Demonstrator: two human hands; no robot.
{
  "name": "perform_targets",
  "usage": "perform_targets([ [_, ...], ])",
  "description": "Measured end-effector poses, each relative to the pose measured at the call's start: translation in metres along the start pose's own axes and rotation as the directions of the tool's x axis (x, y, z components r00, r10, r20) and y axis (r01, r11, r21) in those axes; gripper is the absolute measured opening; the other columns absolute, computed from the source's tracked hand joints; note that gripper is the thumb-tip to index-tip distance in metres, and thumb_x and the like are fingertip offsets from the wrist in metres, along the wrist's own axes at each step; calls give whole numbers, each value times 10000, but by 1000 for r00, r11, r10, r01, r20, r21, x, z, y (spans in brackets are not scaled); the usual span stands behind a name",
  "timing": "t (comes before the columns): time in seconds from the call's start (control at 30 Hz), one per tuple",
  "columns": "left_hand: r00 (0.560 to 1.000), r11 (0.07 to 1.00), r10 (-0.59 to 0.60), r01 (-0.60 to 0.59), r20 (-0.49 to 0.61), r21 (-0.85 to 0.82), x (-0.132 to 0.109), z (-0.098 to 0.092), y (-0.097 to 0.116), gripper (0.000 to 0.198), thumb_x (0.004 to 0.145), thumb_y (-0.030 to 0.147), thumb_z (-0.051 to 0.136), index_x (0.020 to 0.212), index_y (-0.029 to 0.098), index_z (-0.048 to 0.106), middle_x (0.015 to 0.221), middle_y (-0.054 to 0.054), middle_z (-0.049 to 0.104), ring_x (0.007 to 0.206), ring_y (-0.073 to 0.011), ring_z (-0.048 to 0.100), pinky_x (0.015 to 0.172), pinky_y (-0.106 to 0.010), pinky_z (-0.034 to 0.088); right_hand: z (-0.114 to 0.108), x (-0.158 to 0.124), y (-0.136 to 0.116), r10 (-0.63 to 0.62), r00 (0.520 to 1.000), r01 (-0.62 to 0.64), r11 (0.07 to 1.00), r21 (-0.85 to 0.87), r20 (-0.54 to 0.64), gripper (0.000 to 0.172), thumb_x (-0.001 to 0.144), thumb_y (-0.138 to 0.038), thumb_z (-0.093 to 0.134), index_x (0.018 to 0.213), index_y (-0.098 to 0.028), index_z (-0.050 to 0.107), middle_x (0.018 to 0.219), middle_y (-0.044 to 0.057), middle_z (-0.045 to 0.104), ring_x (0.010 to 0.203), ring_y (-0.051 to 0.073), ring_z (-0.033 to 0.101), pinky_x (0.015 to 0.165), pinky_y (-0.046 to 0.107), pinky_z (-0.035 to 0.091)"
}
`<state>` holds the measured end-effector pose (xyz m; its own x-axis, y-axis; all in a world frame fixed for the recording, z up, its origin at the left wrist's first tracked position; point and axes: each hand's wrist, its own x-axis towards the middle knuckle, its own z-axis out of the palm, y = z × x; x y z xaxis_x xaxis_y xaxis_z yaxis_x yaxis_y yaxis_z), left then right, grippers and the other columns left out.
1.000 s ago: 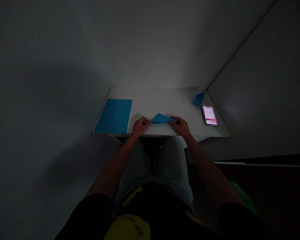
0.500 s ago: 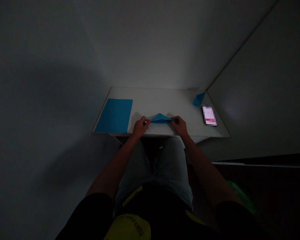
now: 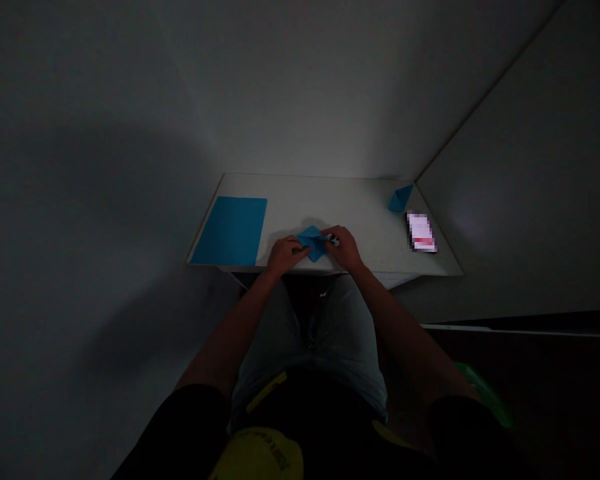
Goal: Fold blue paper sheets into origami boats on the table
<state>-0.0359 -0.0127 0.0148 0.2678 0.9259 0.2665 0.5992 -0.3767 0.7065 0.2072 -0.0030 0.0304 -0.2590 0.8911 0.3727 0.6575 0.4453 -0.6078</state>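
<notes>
A piece of folded blue origami paper (image 3: 313, 243) lies at the front middle of the table, pinched between my left hand (image 3: 286, 256) and my right hand (image 3: 344, 248). My fingers hide part of its folds. A small dark-and-white thing (image 3: 333, 240) shows by my right fingers, too small to identify. Farther left lies a flat blue paper sheet (image 3: 230, 231). A small folded blue paper piece (image 3: 400, 198) sits at the far right corner.
The white table (image 3: 330, 197) stands against pale walls, with its front edge close to my lap. A phone (image 3: 421, 233) with a pixelated screen lies near the right edge. My knees are below the table's front edge.
The folded paper has swung from a flat, wide triangle to a compact, tilted shape. Both hands have moved inward and closer together around it.
</notes>
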Motion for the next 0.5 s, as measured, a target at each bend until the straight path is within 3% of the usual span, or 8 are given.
perform_targets([
  [0.1, 994, 997, -52, 57, -92, 50, 2, -2, 1, 360, 855, 458, 845, 676, 218, 646, 815, -33, 631, 774, -193, 612, 805, -347, 512, 3, -6, 5, -80, 981, 102, 988, -119, 176, 310, 952, -237, 642, 1230, -254, 779, 1207, 102, 786, 1078, 295, 668, 980, 447, 463],
  [0.2, 988, 993, -45, 60, -146, 98, 3, -3, 1, 309, 761, 382, 922, 883, 210, 695, 1009, -69, 670, 978, -246, 634, 907, -371, 510, 5, -17, 11, -106, 959, 155, 973, -170, 264, 335, 958, -232, 636, 1257, -275, 780, 1259, 86, 790, 1141, 304, 663, 980, 447, 449],
  [0.33, 998, 991, 10, -2, -65, 131, 2, -3, 2, 408, 795, 292, 889, 1174, 244, 746, 1257, -97, 704, 1216, -309, 612, 1062, -440, 463, 4, -26, 18, -99, 973, 144, 967, -211, 209, 355, 974, -283, 646, 1311, -276, 761, 1322, 96, 769, 1212, 326, 633, 1008, 471, 426],
  [0.43, 1000, 995, 17, -19, 17, 102, 1, -1, 2, 159, 910, 306, 790, 1065, 270, 802, 1154, -69, 775, 1155, -300, 658, 1089, -469, 443, 2, -27, 25, -39, 992, 67, 972, -226, 124, 350, 994, -376, 660, 1311, -264, 760, 1332, 119, 758, 1225, 348, 605, 994, 490, 407],
  [0.5, 999, 997, 16, -18, 32, 75, 2, 0, 1, 105, 958, 342, 741, 991, 269, 809, 1103, -61, 802, 1107, -288, 686, 1091, -473, 448, 2, -26, 31, 15, 996, 4, 976, -219, 84, 297, 1020, -427, 632, 1215, -272, 793, 1282, 115, 773, 1178, 344, 607, 965, 485, 399],
])
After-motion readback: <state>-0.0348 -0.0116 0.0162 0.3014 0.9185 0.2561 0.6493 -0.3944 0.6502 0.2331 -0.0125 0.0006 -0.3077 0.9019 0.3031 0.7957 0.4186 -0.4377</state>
